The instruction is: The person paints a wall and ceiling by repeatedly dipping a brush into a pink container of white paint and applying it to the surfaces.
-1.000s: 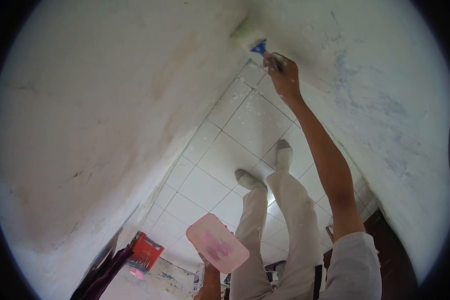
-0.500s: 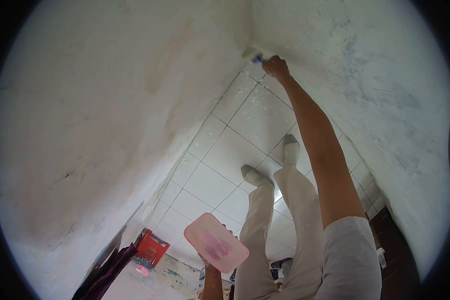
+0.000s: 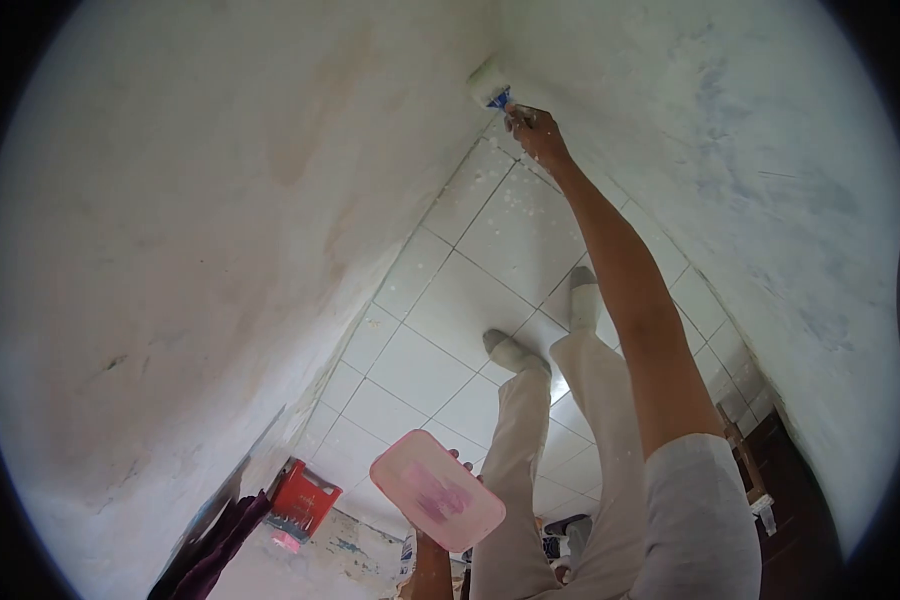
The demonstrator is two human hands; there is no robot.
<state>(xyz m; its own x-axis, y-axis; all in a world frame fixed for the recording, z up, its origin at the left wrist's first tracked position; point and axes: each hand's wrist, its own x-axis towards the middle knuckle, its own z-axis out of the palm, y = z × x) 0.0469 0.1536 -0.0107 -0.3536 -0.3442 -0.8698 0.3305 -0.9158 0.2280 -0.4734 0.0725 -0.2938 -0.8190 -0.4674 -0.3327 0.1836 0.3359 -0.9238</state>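
My right hand (image 3: pixel 537 135) reaches far forward into the corner, its fingers closed round the handle of a wide paintbrush (image 3: pixel 490 86) with pale bristles and a blue band. The bristles are right at the left wall (image 3: pixel 220 200), near where it meets the right wall (image 3: pixel 730 150). Low in the view, my left hand (image 3: pixel 458 456) holds a pink rectangular plastic container (image 3: pixel 438 490) with a purple patch in its middle. Most of that hand is hidden beneath the container; some fingertips show at its far edge.
White floor tiles (image 3: pixel 450 300) with pale specks and splashes run between the two walls. My feet (image 3: pixel 510 352) stand on them in grey-toed socks. At lower left are a red plastic item (image 3: pixel 303 498) and a dark purple cloth (image 3: pixel 215 545). Dark brown furniture (image 3: pixel 790 490) stands at lower right.
My right hand has moved slightly left and the paintbrush has swung up and left onto the left wall. The container in my left hand has shifted slightly right and down.
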